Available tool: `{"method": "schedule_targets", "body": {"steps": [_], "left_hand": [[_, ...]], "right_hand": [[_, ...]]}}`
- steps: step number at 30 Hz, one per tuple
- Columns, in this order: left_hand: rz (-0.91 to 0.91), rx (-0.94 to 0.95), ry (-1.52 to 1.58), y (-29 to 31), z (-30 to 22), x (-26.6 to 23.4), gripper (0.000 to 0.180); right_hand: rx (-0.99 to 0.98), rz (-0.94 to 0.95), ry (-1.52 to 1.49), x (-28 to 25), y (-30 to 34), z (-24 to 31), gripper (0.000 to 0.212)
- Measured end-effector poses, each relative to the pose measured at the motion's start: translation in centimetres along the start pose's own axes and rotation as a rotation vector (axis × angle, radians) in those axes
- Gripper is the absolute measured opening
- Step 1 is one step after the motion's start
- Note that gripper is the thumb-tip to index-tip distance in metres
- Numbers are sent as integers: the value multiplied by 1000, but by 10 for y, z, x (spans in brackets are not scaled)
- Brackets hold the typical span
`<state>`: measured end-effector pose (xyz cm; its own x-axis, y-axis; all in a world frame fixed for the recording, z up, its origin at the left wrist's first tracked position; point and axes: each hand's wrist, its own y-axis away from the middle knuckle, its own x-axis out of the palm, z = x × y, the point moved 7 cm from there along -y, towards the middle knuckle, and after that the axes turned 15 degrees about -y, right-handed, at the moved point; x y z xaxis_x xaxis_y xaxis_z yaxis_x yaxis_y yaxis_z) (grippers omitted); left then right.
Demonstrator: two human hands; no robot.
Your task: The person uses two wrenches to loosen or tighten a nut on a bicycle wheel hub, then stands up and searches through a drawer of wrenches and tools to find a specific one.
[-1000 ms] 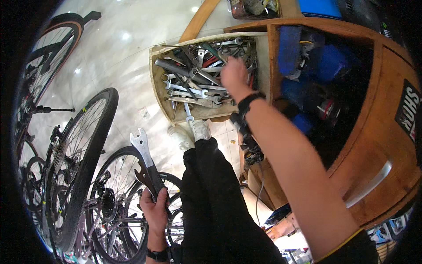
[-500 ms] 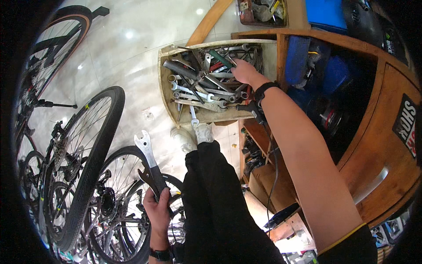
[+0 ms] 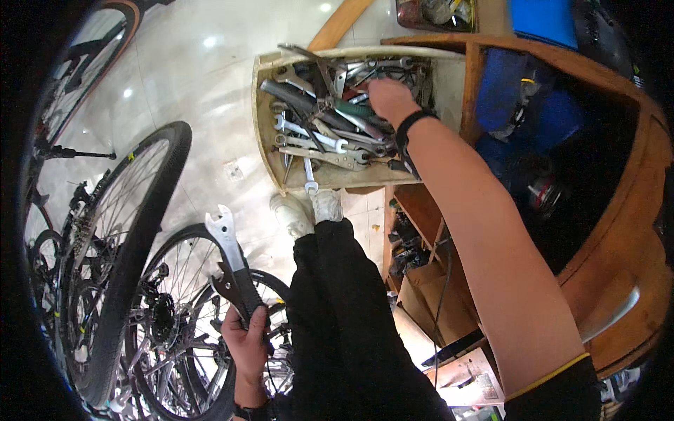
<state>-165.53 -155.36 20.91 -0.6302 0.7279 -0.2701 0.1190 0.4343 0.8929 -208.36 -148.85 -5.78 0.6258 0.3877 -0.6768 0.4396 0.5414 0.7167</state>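
Note:
Held in my left hand (image 3: 246, 344) are two wrenches, low at the left of my legs. One is a pedal wrench (image 3: 228, 245) with a silver open-ended head and a black grip; beside it is a darker wrench (image 3: 228, 284). My right hand (image 3: 388, 98) reaches into an open drawer (image 3: 267, 154) heaped with tools. Its fingers are curled down beside a red handle, and their tips are hidden. Close to it lie a green-handled tool (image 3: 353, 109), a dark tool (image 3: 309, 56) sticking up from the pile, and several spanners, among them a silver one (image 3: 310, 137).
Bicycles with a large black tyre (image 3: 151, 238) crowd the left side. A wooden cabinet (image 3: 597, 77) with blue things inside stands at the right. A cardboard box (image 3: 432, 298) and a hanging cable (image 3: 444, 302) are below the drawer. A tool tray (image 3: 435, 15) sits at the top.
My right hand has moved off the green-handled tool, which now lies lower in the pile. A dark tool stands out higher. My left hand, still holding the wrenches, has shifted slightly left and down.

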Motion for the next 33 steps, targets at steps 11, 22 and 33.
{"method": "schedule_targets", "body": {"steps": [11,22,33], "left_hand": [[-50,-46,55,12,19,-20,17],[-15,4,41,4,9,6,12],[-55,-43,-49,7,28,-12,15]], "right_hand": [[-183,23,330,-1,6,11,25],[-124,34,-26,-12,-26,8,47],[0,-143,173,-41,21,-24,18]]}}
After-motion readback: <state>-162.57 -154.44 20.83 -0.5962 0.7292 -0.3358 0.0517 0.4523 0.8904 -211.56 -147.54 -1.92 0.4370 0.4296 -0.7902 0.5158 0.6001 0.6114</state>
